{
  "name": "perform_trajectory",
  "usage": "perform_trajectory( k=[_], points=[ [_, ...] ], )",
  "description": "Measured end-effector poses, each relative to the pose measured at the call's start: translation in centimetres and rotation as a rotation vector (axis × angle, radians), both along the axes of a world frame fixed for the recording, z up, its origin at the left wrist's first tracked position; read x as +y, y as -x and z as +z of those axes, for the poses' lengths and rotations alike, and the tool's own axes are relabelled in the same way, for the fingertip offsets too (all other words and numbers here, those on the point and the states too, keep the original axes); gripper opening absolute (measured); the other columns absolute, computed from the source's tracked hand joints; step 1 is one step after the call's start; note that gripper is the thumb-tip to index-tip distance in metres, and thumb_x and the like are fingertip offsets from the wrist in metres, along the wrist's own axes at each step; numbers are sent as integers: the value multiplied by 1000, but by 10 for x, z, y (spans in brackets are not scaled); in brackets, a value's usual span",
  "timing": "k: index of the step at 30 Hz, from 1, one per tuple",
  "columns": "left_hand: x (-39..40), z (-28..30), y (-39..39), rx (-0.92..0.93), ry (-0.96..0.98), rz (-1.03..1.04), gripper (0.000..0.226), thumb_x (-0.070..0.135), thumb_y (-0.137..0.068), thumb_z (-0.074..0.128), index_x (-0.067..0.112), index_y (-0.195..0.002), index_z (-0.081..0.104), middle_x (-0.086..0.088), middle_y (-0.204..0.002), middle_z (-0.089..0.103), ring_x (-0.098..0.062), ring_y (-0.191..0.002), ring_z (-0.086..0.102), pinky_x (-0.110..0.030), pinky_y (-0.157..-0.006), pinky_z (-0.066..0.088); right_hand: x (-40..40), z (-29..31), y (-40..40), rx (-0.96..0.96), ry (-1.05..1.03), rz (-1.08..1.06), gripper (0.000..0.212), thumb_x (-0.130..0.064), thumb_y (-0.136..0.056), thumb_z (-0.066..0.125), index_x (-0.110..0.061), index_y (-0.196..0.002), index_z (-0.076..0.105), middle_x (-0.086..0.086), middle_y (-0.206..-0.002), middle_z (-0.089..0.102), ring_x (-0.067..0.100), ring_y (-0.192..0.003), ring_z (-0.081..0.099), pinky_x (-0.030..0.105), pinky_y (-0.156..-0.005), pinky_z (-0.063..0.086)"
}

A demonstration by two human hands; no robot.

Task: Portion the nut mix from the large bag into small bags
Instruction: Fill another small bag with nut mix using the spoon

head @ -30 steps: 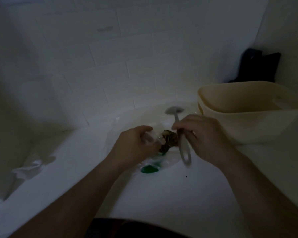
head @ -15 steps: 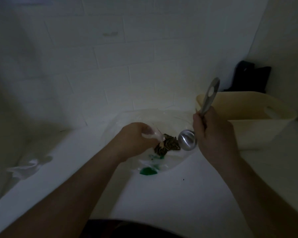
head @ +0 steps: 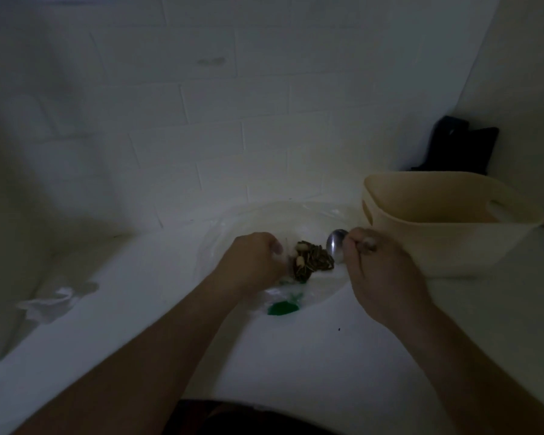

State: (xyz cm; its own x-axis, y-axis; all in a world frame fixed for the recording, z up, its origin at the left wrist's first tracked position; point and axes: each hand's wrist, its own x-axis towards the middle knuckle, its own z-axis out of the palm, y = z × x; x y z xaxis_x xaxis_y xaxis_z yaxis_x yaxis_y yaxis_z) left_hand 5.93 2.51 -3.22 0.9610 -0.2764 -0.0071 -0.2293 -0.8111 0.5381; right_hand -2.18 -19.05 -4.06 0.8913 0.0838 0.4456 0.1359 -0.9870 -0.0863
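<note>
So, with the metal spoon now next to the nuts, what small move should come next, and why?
Probably tip the round metal spoon toward the small clear bag. The right hand grips the spoon right beside the brown nut mix, while the left hand holds the plastic. Whether the spoon is loaded cannot be seen.

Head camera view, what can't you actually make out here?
- Spoon handle: hidden inside the right hand.
- Small bag: clear plastic in dim light, edges unclear; left hand covers its mouth.
- Beige basket contents: hidden by its front wall.
- Dark object behind it: too dark to identify.
</note>
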Motion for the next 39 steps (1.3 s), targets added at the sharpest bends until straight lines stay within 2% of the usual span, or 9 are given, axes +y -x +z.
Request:
perform_trajectory(
  k=[2, 5, 8, 14, 17, 22, 28, 33, 39],
  points=[
    [-2, -1, 1, -47, 10, -14, 35, 20, -87, 72, 20, -122, 69, -1, -120, 69, -15, -103, 61, -23, -84, 46, 4, -3, 4, -7, 24, -6, 77, -45, -103, -16, -16, -114, 54, -4, -94, 50, 12, -74, 39, 25, -67, 27],
    [-7, -6, 7, -152, 44, -23, 15, 20, -90, 66, 20, -104, 71, 1, -100, 72, -16, -89, 64, -21, -75, 41, 20, -2, 17, -157, -251, 7, 40, -30, -106, 29, -11, -96, 62, 5, -79, 62, 23, -64, 55, 31, -59, 42],
    [-10, -13, 11, -120, 208, 45, 5, 24, -88, 64, 23, -86, 68, 8, -84, 70, -12, -80, 65, -23, -69, 43, 24, -1, 20, -122, -413, 19, 33, -27, -101, 38, -8, -91, 63, 9, -73, 62, 29, -63, 58, 37, -58, 47],
    [-24, 1, -4, 191, 769, 236, 6, 18, -90, 72, 18, -86, 77, -2, -79, 74, -20, -76, 70, -32, -73, 58, 12, 1, 15, -228, 78, 69, 38, -3, -89, 32, 14, -101, 62, 25, -69, 61, 29, -44, 52, 27, -54, 23],
    [-32, 11, -12, 214, 895, 234, 7, 20, -82, 75, 16, -88, 78, -7, -84, 73, -24, -77, 66, -41, -76, 59, 15, 1, 14, -137, -201, 36, 22, -8, -99, 33, -2, -98, 54, 13, -65, 61, 24, -46, 53, 26, -48, 30],
    [-41, 18, -9, 312, 1074, 227, 13, -2, -92, 70, 1, -105, 72, -16, -91, 69, -21, -66, 64, -32, -64, 57, 16, -4, 8, -170, -596, -2, 59, -44, -110, 23, -14, -77, 61, -2, -62, 61, 10, -55, 55, 18, -54, 36],
    [-29, 8, -2, 322, 890, 205, 21, -3, -87, 69, 11, -101, 77, -18, -99, 74, -38, -89, 72, -58, -83, 63, 11, -8, 8, -104, -951, -110, 45, -42, -110, 37, -25, -78, 63, -2, -67, 70, 12, -62, 66, 31, -66, 52],
    [-1, 27, -1, 315, 597, 82, 32, 3, -87, 70, 21, -113, 69, -12, -99, 71, -24, -73, 63, -31, -62, 53, 8, -4, 10, -149, -949, -152, 44, -39, -110, 36, -25, -77, 61, -8, -63, 68, 6, -56, 64, 16, -58, 45],
    [16, 30, 6, 20, 186, -72, 43, 30, -84, 81, 34, -121, 60, 5, -99, 60, -7, -76, 60, -14, -56, 45, 10, 8, 8, -135, -1026, -119, 43, -41, -111, 37, -25, -80, 63, -7, -69, 70, 9, -53, 63, 38, -64, 54]
  ],
)
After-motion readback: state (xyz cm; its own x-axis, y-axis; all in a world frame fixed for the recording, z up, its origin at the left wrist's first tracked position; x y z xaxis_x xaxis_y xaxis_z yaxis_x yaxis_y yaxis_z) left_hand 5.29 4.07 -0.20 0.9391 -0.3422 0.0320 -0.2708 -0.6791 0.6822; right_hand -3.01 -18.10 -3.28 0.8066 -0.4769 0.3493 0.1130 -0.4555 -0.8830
